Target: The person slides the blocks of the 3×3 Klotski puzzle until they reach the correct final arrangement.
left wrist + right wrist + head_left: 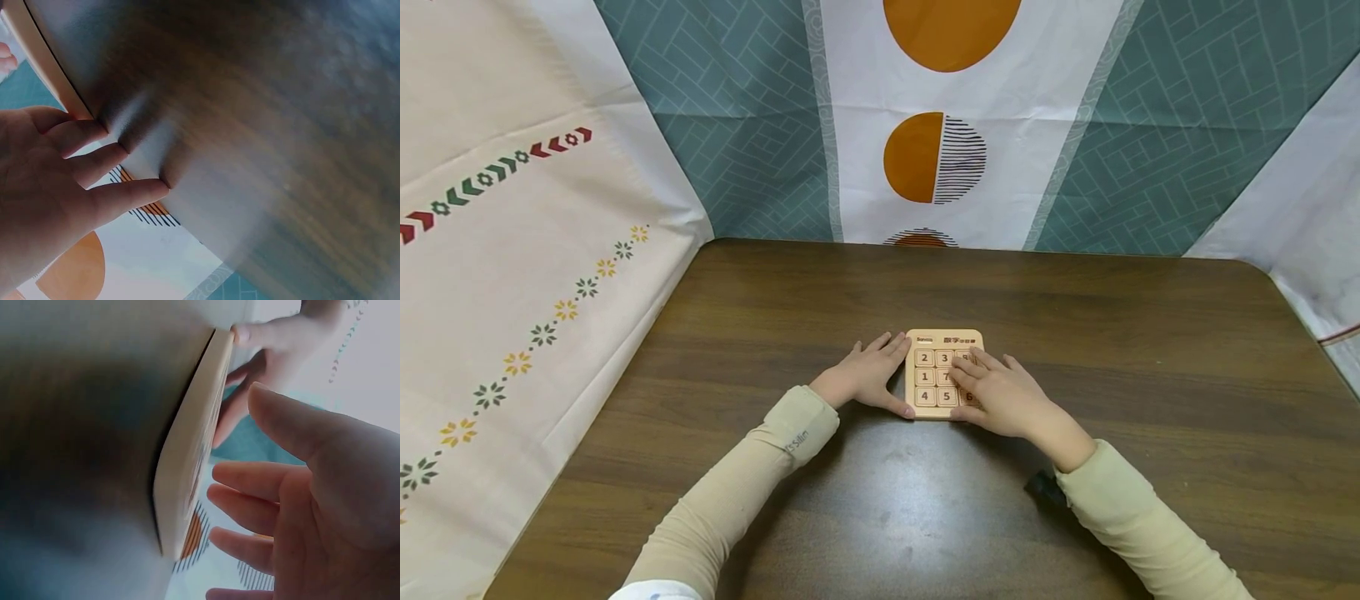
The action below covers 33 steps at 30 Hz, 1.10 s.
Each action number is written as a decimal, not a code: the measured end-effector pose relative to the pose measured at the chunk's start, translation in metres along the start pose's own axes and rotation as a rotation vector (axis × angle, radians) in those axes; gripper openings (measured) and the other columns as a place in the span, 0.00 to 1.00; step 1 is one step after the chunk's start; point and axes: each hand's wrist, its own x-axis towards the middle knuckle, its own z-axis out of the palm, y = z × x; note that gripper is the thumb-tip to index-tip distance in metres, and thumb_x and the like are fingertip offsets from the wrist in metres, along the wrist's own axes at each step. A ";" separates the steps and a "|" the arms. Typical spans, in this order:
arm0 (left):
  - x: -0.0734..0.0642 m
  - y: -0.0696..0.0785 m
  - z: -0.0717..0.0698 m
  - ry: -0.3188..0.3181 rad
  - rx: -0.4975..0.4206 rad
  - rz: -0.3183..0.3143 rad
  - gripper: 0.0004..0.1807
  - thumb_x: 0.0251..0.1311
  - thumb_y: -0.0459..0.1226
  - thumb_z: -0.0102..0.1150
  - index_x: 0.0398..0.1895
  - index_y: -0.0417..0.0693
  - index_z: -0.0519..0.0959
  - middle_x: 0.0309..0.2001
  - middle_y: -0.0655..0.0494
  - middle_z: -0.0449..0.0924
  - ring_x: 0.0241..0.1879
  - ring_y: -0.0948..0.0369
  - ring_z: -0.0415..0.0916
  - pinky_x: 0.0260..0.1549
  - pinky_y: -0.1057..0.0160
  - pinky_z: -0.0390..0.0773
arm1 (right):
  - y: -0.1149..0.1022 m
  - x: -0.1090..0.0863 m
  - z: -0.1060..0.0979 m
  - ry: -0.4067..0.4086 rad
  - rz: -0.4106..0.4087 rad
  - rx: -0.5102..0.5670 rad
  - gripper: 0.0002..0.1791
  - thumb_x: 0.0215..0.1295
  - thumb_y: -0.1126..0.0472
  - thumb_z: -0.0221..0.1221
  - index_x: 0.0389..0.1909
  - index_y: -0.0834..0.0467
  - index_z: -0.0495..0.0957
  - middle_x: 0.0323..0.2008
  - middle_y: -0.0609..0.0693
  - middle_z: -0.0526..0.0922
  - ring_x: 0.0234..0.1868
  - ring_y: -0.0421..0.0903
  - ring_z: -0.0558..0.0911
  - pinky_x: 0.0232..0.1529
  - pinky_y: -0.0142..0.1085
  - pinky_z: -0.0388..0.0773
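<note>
A light wooden number puzzle board (934,412) lies flat on the table, its square tiles (925,377) printed with black digits. At its left side rests my left hand (871,372), thumb at the lower left corner and index fingertip near the upper left one. In the left wrist view its other fingers (131,194) reach straight down to the tabletop beside the board. My right hand (1007,398) hovers over the right columns, fingers extended and partly hiding those tiles. The right wrist view shows the right fingers (250,481) loosely spread, apart from the board's face.
The board sits near the middle of a dark brown wooden table (1150,350). Patterned cloth (760,125) hangs behind the far edge, and white cloth with printed flowers (512,275) is at the left. A black object (1043,487) shows beneath the right wrist.
</note>
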 end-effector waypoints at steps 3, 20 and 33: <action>0.000 0.000 0.000 0.001 0.001 -0.001 0.64 0.40 0.67 0.58 0.72 0.45 0.38 0.72 0.52 0.35 0.70 0.52 0.33 0.60 0.40 0.45 | 0.007 0.001 -0.001 -0.008 0.030 0.000 0.35 0.60 0.43 0.55 0.63 0.60 0.66 0.64 0.55 0.64 0.66 0.58 0.56 0.57 0.61 0.54; 0.000 0.000 0.000 0.009 0.003 0.005 0.64 0.40 0.67 0.59 0.72 0.45 0.38 0.72 0.51 0.35 0.70 0.52 0.33 0.60 0.39 0.44 | 0.016 0.001 0.005 -0.036 0.048 0.022 0.35 0.61 0.43 0.54 0.64 0.60 0.64 0.64 0.55 0.63 0.66 0.58 0.56 0.57 0.61 0.54; 0.001 0.001 -0.001 -0.003 0.003 -0.002 0.64 0.40 0.67 0.59 0.72 0.46 0.37 0.72 0.52 0.34 0.70 0.52 0.32 0.60 0.39 0.44 | 0.014 -0.006 0.005 -0.014 0.022 0.026 0.34 0.61 0.43 0.54 0.62 0.61 0.66 0.63 0.56 0.65 0.65 0.59 0.59 0.56 0.62 0.55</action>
